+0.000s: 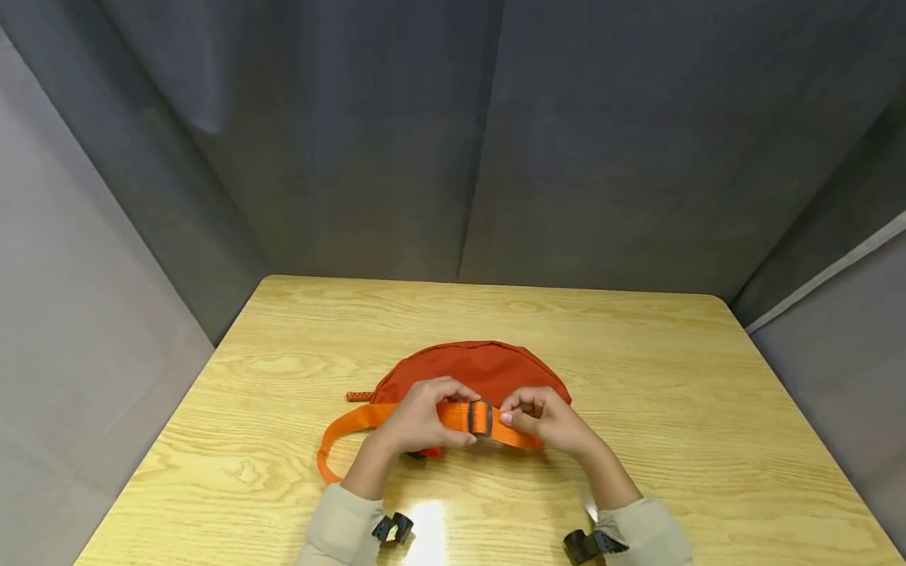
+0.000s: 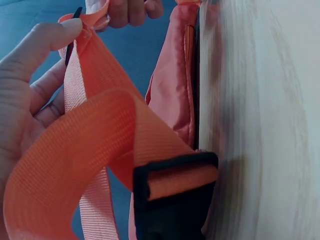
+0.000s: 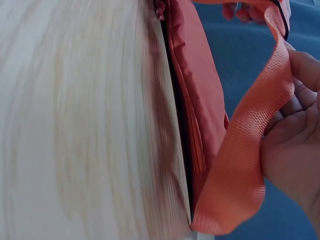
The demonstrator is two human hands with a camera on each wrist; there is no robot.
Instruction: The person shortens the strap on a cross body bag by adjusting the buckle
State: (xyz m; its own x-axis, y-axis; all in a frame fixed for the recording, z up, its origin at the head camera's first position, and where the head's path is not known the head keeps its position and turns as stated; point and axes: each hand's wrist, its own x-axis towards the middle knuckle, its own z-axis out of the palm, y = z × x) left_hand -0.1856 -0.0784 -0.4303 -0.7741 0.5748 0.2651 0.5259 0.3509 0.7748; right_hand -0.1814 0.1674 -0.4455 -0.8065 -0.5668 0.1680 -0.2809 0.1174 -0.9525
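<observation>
An orange webbing strap (image 1: 453, 417) belonging to a red waist bag (image 1: 488, 365) is held up in front of the bag. My left hand (image 1: 421, 417) grips the strap at its black slider buckle (image 1: 480, 419), the thumb at the lower edge and the index finger at the upper. Just right of the slider, my right hand (image 1: 543, 418) pinches the strap between thumb and fingers. In the left wrist view a black plastic clip (image 2: 175, 210) hangs on a strap loop close to the table. The right wrist view has the strap (image 3: 240, 145) drooping in a curve below the right hand.
The bag lies on a light wood-grain table (image 1: 637, 354). A patterned zipper pull (image 1: 359, 396) sticks out at its left end, and a strap loop (image 1: 325, 448) bends onto the table there. Dark grey curtains (image 1: 453, 157) stand behind the table.
</observation>
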